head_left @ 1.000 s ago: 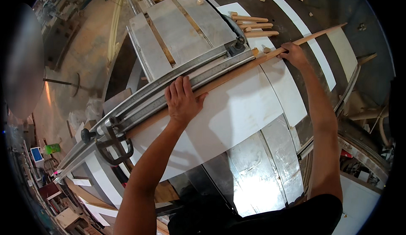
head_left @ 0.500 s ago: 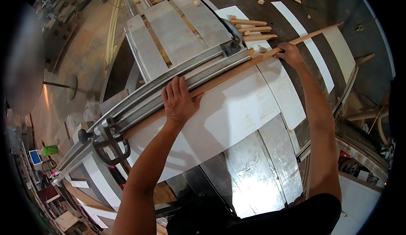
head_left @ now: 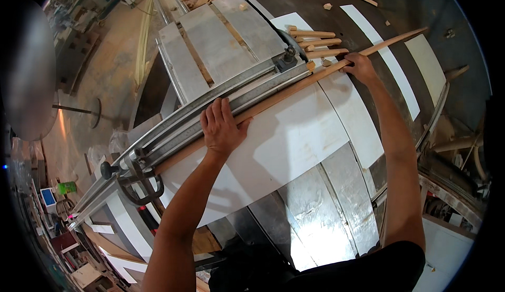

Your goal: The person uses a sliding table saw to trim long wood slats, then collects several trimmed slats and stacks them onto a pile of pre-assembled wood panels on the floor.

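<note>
Toward the surface's (head_left: 300, 0) right edge runs one wooden strip (head_left: 297, 88). Your left hand (head_left: 223, 131) lies over it, thumb and fingers apart; your right hand (head_left: 362, 67) clamps it.

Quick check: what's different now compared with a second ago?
The wooden strip, metal fence and white board have slid slightly forward, bringing the strip nearer the loose wooden pieces. The left hand and right hand moved along. Nothing was newly grasped or released: the left hand still lies on strip and fence, the right still grips the strip.
</note>
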`<state>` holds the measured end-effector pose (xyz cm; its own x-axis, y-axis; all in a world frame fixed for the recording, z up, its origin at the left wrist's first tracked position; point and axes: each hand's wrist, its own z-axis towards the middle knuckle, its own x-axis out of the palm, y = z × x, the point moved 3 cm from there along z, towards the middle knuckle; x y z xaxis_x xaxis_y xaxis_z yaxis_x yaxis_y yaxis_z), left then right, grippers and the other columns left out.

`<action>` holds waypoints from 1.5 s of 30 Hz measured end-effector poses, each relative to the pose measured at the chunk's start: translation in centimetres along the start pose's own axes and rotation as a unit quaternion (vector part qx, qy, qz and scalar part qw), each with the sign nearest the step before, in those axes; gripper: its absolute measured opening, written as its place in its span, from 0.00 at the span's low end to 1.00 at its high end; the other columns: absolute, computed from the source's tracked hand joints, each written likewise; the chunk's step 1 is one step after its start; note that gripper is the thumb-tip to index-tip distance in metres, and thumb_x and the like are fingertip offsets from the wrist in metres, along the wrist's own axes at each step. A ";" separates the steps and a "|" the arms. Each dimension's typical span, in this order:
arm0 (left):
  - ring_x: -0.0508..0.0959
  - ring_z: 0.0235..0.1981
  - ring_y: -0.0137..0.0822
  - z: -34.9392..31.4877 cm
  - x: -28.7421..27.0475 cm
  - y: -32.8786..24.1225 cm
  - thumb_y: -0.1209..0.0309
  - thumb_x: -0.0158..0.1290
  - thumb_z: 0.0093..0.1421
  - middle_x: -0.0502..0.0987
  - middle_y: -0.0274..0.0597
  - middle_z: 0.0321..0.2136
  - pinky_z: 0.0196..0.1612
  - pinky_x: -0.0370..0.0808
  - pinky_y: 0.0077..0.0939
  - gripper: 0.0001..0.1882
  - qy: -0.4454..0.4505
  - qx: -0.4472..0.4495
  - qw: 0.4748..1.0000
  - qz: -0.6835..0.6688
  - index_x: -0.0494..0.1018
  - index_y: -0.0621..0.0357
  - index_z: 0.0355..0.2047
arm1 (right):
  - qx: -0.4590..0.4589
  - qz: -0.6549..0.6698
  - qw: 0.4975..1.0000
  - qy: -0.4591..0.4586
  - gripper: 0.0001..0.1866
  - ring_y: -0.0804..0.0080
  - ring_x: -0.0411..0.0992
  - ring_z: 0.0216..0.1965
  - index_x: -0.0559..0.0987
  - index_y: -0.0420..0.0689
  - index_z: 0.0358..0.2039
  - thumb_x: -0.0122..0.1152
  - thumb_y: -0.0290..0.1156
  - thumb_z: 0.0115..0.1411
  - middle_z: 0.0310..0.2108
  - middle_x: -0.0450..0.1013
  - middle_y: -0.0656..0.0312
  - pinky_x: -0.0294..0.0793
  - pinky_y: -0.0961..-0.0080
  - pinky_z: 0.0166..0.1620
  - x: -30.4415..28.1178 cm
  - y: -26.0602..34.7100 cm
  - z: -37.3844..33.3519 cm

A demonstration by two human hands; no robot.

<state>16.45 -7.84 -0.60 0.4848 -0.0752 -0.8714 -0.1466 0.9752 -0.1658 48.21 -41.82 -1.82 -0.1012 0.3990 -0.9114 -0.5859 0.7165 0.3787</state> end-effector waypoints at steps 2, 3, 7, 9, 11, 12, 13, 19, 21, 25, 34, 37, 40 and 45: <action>0.68 0.48 0.50 -0.1 0.0 0.1 0.51 0.65 0.44 0.68 0.53 0.47 0.54 0.61 0.46 0.42 -0.002 0.002 1.000 0.001 0.63 0.66 0.52 | -0.017 0.001 1.000 -0.018 0.24 0.57 0.76 0.39 0.80 0.36 0.38 0.76 0.30 0.39 0.36 0.77 0.50 0.75 0.68 0.44 0.0 0.4 -0.1; 0.68 0.48 0.50 -0.1 0.0 0.2 0.51 0.65 0.44 0.68 0.53 0.47 0.54 0.61 0.45 0.42 -0.005 0.003 1.000 0.002 0.63 0.66 0.52 | -0.009 -0.004 1.000 -0.014 0.24 0.57 0.76 0.39 0.80 0.35 0.38 0.76 0.30 0.39 0.36 0.77 0.50 0.75 0.68 0.44 -0.1 0.7 -0.1; 0.68 0.48 0.50 -0.1 0.1 0.3 0.51 0.65 0.44 0.68 0.53 0.47 0.54 0.61 0.45 0.42 0.002 -0.002 1.000 0.007 0.63 0.66 0.52 | 0.008 -0.012 1.000 -0.001 0.24 0.56 0.76 0.39 0.80 0.35 0.38 0.76 0.30 0.39 0.37 0.77 0.51 0.75 0.68 0.44 -0.4 1.4 -0.2; 0.68 0.48 0.50 -0.2 0.1 0.3 0.50 0.65 0.44 0.68 0.53 0.47 0.54 0.61 0.45 0.42 0.003 0.000 1.000 0.007 0.63 0.66 0.52 | 0.003 -0.009 1.000 -0.005 0.25 0.56 0.76 0.39 0.80 0.34 0.38 0.76 0.30 0.39 0.37 0.77 0.51 0.75 0.68 0.44 -0.5 1.4 -0.2; 0.68 0.48 0.50 -0.1 0.1 0.3 0.50 0.65 0.44 0.68 0.54 0.47 0.54 0.61 0.45 0.42 0.003 0.003 1.000 0.007 0.63 0.66 0.52 | -0.006 -0.004 1.000 -0.019 0.25 0.56 0.76 0.39 0.80 0.35 0.39 0.76 0.30 0.38 0.38 0.77 0.51 0.75 0.68 0.44 -0.4 1.3 -0.3; 0.68 0.48 0.50 0.0 0.0 0.3 0.50 0.65 0.44 0.68 0.54 0.47 0.54 0.61 0.45 0.42 0.004 0.005 1.000 0.005 0.63 0.66 0.52 | -0.007 -0.002 1.000 -0.019 0.25 0.56 0.76 0.40 0.80 0.35 0.39 0.76 0.30 0.38 0.38 0.77 0.51 0.75 0.68 0.44 -0.4 1.3 -0.3; 0.68 0.48 0.50 0.0 0.0 0.2 0.50 0.65 0.44 0.68 0.54 0.47 0.54 0.61 0.45 0.42 0.005 0.006 1.000 0.004 0.63 0.66 0.52 | -0.007 0.000 1.000 -0.019 0.26 0.56 0.76 0.40 0.80 0.35 0.39 0.76 0.30 0.38 0.38 0.77 0.51 0.75 0.68 0.44 -0.3 1.2 -0.3; 0.68 0.47 0.50 0.0 0.0 0.3 0.49 0.64 0.45 0.68 0.53 0.47 0.54 0.61 0.45 0.42 0.002 0.002 1.000 0.014 0.63 0.66 0.51 | 0.010 0.030 0.999 -0.009 0.26 0.56 0.76 0.41 0.80 0.35 0.39 0.77 0.30 0.37 0.38 0.77 0.50 0.75 0.68 0.45 -0.1 1.0 -0.1; 0.69 0.46 0.48 0.1 0.0 0.2 0.48 0.63 0.45 0.68 0.52 0.46 0.52 0.63 0.43 0.41 -0.005 0.009 1.000 0.024 0.65 0.67 0.51 | 0.006 0.030 0.999 -0.009 0.26 0.56 0.76 0.41 0.80 0.35 0.39 0.77 0.30 0.37 0.39 0.77 0.50 0.75 0.68 0.45 -0.1 0.9 -0.1; 0.70 0.46 0.47 0.1 0.0 0.3 0.47 0.62 0.46 0.69 0.51 0.46 0.51 0.63 0.42 0.41 -0.009 0.015 0.999 0.029 0.65 0.67 0.51 | -0.004 0.003 1.000 -0.016 0.26 0.56 0.76 0.41 0.80 0.35 0.40 0.77 0.31 0.38 0.40 0.77 0.51 0.75 0.68 0.46 0.1 0.5 -0.1; 0.69 0.46 0.51 0.1 -0.1 0.3 0.52 0.66 0.43 0.68 0.53 0.47 0.54 0.62 0.45 0.42 -0.007 0.007 1.000 0.010 0.63 0.66 0.51 | 0.025 -0.023 0.999 0.006 0.27 0.57 0.75 0.43 0.79 0.36 0.41 0.76 0.34 0.40 0.41 0.76 0.52 0.74 0.67 0.47 -0.2 1.1 -0.4; 0.68 0.47 0.50 0.0 -0.1 0.4 0.54 0.67 0.43 0.67 0.53 0.47 0.55 0.61 0.45 0.42 -0.005 -0.011 1.000 -0.010 0.62 0.64 0.52 | 0.020 -0.031 0.999 0.008 0.27 0.57 0.75 0.43 0.79 0.37 0.42 0.75 0.35 0.42 0.41 0.76 0.54 0.74 0.67 0.46 -0.4 1.0 -0.8; 0.67 0.49 0.50 0.0 -0.1 0.3 0.56 0.67 0.42 0.66 0.52 0.48 0.56 0.59 0.45 0.42 0.013 -0.033 0.999 -0.023 0.62 0.63 0.52 | 0.058 -0.060 0.996 0.022 0.26 0.57 0.75 0.44 0.79 0.38 0.43 0.74 0.35 0.43 0.43 0.76 0.55 0.74 0.67 0.47 -1.0 1.1 -1.8; 0.66 0.49 0.49 0.0 -0.1 -0.3 0.58 0.67 0.43 0.66 0.50 0.48 0.56 0.59 0.43 0.41 0.018 -0.042 0.998 -0.038 0.61 0.63 0.52 | 0.066 -0.078 0.995 0.008 0.27 0.58 0.73 0.49 0.80 0.41 0.44 0.74 0.35 0.42 0.50 0.74 0.54 0.73 0.66 0.52 -2.6 -0.5 -6.4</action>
<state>16.40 -8.10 -0.46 0.4657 -0.1579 -0.8707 -0.1831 0.9455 -0.2693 43.59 -46.88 -0.68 -0.0301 0.2681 -0.9629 -0.4853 0.8382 0.2486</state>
